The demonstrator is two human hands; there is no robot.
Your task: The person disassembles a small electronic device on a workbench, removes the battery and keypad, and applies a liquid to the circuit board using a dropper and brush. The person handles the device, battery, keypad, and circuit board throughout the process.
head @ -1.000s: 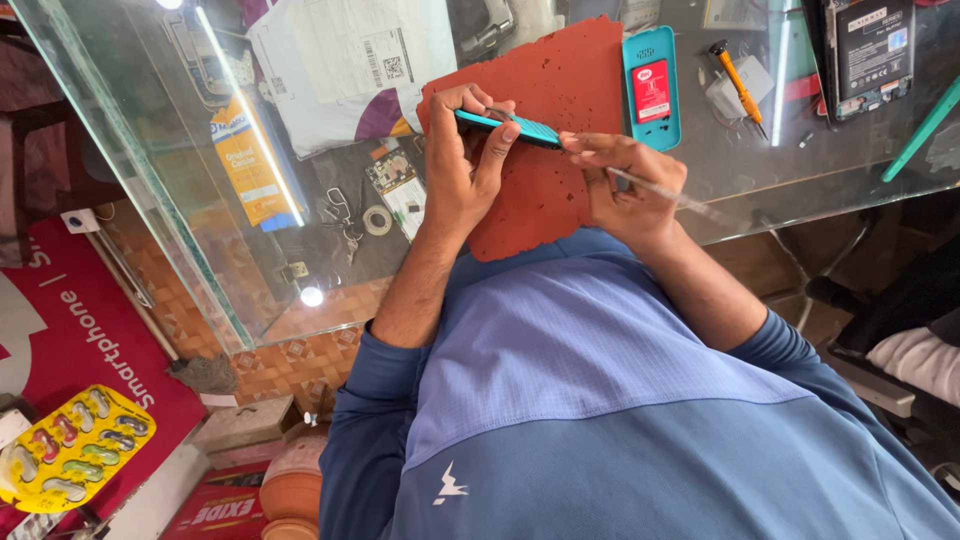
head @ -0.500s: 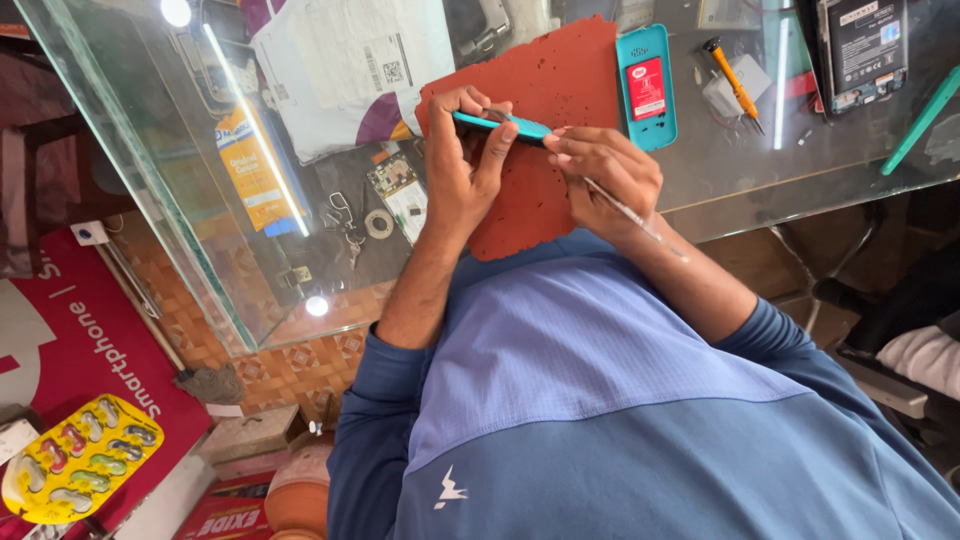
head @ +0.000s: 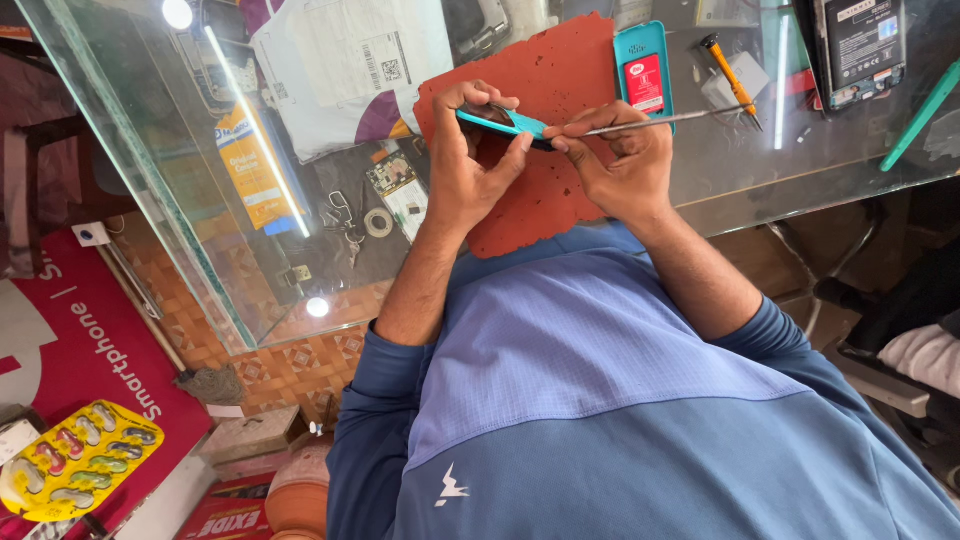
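My left hand [head: 468,165] grips a thin teal phone part [head: 500,122] edge-on above a red work mat [head: 560,70] that lies on a glass counter [head: 200,190]. A long thin metal tool [head: 660,119] is pinched in my right hand [head: 615,160], its near end at the teal part's right end. The two hands almost touch. A teal phone back with a red battery [head: 643,68] rests at the mat's far right edge.
A screwdriver with an orange handle [head: 732,80], a dark phone [head: 862,40], a teal tool [head: 920,115], a white parcel bag [head: 345,60], a circuit board [head: 398,188] and keys [head: 345,222] lie on or under the glass. A yellow blister pack [head: 75,470] sits at lower left.
The view has shifted slightly. My right hand has turned so the metal tool now points right across the counter instead of down toward me. My left hand keeps its hold on the teal part.
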